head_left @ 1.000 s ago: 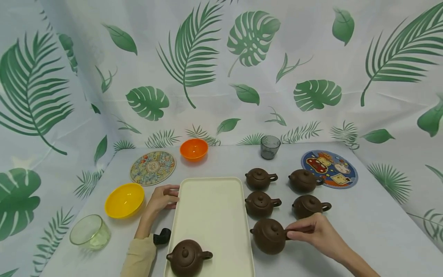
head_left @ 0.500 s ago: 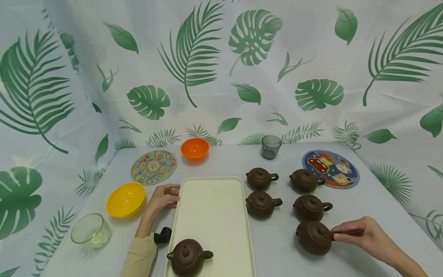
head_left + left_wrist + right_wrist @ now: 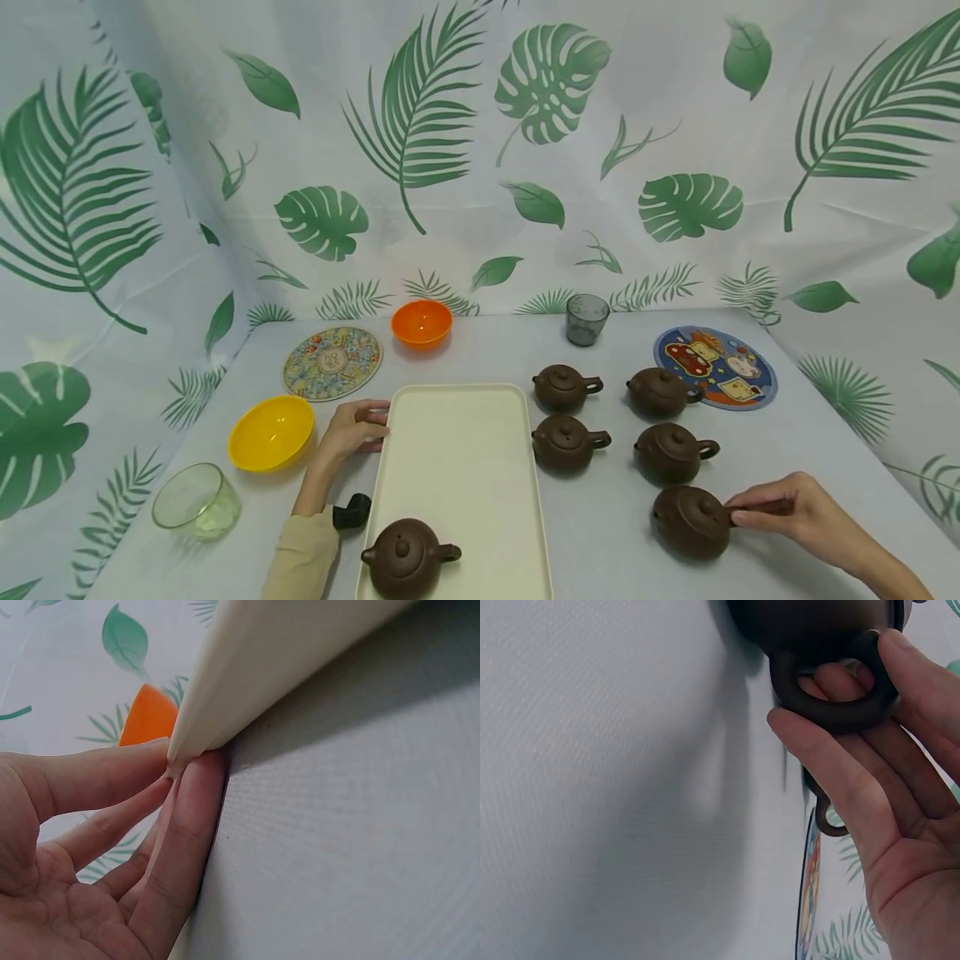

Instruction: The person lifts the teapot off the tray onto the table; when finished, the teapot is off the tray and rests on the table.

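At the lower right, my right hand (image 3: 795,512) pinches the looped handle of a dark brown teapot (image 3: 692,522). Its thumb and fingertips meet the handle (image 3: 832,716) in the right wrist view. The teapot sits on or very close to the cloth, in front of another teapot (image 3: 670,452). My left hand (image 3: 352,429) grips the left rim of a cream tray (image 3: 461,454), with fingertips on both sides of the edge in the left wrist view. On the tray's near left corner stands a teapot (image 3: 405,558) with its handle to the right.
More teapots (image 3: 566,444) stand right of the tray in two columns. A blue round mat (image 3: 723,367) and grey glass (image 3: 587,318) lie beyond. On the left are a yellow bowl (image 3: 272,433), green glass bowl (image 3: 197,502), patterned mat (image 3: 332,362) and orange bowl (image 3: 422,325).
My right hand has carried the teapot from beside the tray to the right, to the front of the right column, and lowered it slightly. The left hand and tray stay put.
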### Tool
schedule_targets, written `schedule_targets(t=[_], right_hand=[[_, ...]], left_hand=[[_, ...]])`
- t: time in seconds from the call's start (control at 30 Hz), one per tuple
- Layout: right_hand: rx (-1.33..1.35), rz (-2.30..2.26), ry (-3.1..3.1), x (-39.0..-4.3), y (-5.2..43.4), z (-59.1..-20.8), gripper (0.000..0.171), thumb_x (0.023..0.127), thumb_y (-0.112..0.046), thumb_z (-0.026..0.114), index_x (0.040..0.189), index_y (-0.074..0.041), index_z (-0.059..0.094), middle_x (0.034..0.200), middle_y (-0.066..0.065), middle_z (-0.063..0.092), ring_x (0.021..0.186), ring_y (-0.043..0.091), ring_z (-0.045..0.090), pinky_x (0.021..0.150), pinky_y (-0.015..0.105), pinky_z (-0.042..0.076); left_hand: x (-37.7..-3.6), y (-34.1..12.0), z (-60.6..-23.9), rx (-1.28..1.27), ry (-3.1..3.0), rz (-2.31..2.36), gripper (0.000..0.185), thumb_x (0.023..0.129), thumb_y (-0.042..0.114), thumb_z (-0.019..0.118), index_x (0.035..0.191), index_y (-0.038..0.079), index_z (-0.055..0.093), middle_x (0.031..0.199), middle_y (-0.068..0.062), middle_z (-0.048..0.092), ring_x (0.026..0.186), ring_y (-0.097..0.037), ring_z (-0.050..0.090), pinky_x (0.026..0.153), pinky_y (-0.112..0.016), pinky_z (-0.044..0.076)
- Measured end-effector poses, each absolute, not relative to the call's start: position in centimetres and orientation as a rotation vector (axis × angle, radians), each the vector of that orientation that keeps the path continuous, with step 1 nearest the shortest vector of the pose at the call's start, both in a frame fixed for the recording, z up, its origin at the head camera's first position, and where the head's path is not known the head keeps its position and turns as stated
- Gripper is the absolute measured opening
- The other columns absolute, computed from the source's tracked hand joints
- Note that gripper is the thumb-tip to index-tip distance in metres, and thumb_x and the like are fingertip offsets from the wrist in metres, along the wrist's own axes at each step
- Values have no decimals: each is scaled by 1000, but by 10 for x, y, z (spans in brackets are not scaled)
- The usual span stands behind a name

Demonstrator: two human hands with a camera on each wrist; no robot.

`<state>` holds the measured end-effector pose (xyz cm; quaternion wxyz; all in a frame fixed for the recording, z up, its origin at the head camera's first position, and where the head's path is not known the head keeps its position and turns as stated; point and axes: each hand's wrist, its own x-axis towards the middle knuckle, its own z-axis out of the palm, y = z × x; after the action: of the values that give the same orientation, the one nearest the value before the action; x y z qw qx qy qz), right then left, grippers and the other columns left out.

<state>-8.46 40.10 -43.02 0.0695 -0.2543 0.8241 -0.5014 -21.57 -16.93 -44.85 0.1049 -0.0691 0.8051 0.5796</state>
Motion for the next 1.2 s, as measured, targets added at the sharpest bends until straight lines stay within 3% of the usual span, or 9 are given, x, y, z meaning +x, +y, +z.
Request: schedule_targets(t=[0.23,0.47,0.77,1.03,1.2], right_hand=[[-692,-1434,2535,-86,398,-430,23,84,11,62,97,-3,76,94,-10,73,82,2,69,62,21,57],[-609,-1386,2603,-85,379,-410,21,87,3,64,107,5,69,101,-13,71,90,0,67,67,21,57],[-782,-1419,2631,-89,307,-384,23,84,-1,69,108,-1,71,104,-5,72,96,2,65,74,21,57],[-925,-1410,2440,-102,234,-396,24,84,-16,73,105,-3,73,101,9,73,94,14,69,76,32,59],[-996,-1464,2317,-107,190,-407,26,84,-17,74,103,1,73,100,13,73,94,16,69,77,28,58]], left_hand=[[-213,-171,-446,-204,2367,1707,46,82,-4,66,127,-5,58,98,-17,64,74,-16,63,64,-34,60],[-213,-175,-449,-209,2380,1703,45,82,-4,66,127,-4,58,100,-18,64,73,-16,64,64,-33,59],[-215,-173,-448,-218,2383,1694,45,83,-3,65,127,-3,58,102,-18,64,75,-16,64,65,-33,59],[-214,-170,-447,-200,2384,1692,45,83,-4,65,127,-4,58,102,-19,64,75,-17,64,65,-34,60],[-215,-169,-447,-221,2389,1679,45,82,-4,65,126,-3,59,102,-18,63,75,-17,64,65,-33,59]])
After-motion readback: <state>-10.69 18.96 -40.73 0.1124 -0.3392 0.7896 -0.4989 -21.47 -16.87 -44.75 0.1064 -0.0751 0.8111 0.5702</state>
